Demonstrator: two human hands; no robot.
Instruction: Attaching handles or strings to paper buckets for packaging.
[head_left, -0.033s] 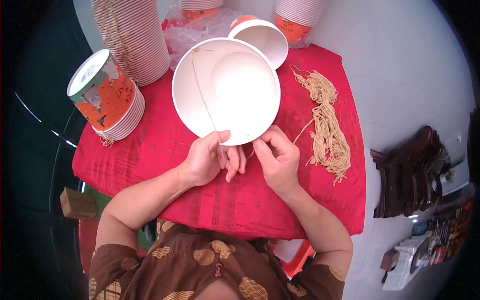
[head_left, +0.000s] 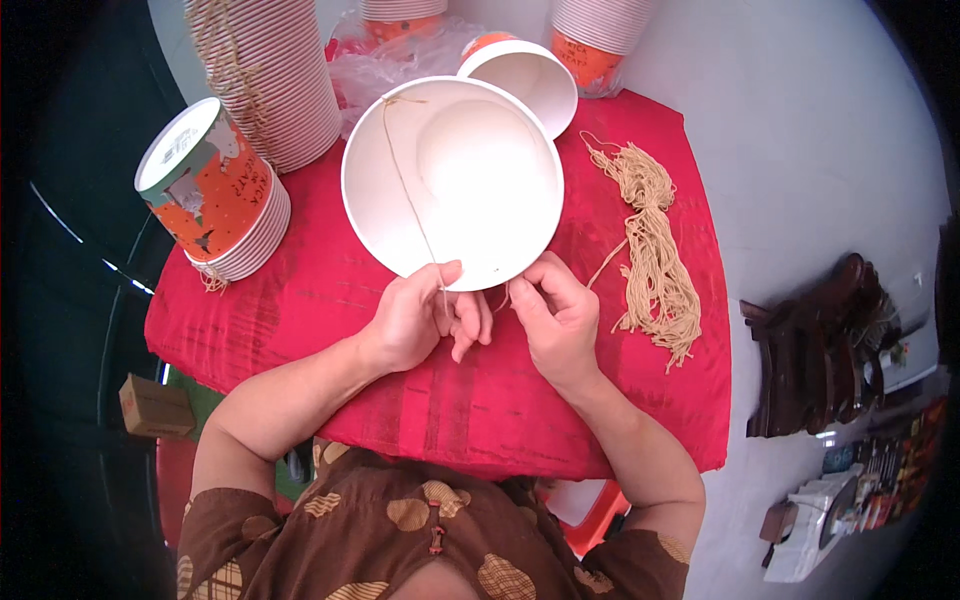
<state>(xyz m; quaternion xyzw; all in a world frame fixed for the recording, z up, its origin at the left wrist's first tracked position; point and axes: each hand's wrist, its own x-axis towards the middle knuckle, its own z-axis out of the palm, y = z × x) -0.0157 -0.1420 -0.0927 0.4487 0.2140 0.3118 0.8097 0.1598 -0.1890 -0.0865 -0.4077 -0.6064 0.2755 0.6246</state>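
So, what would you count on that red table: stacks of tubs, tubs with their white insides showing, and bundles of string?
Stacks of tubs: 4
Tubs showing white insides: 2
Bundle of string: 1
Total: 7

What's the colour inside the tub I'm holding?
The tub is white inside; the head view shows it best.

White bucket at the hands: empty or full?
Empty: the inner wall and round base of the bucket show, with just a string across it, from far rim to left hand.
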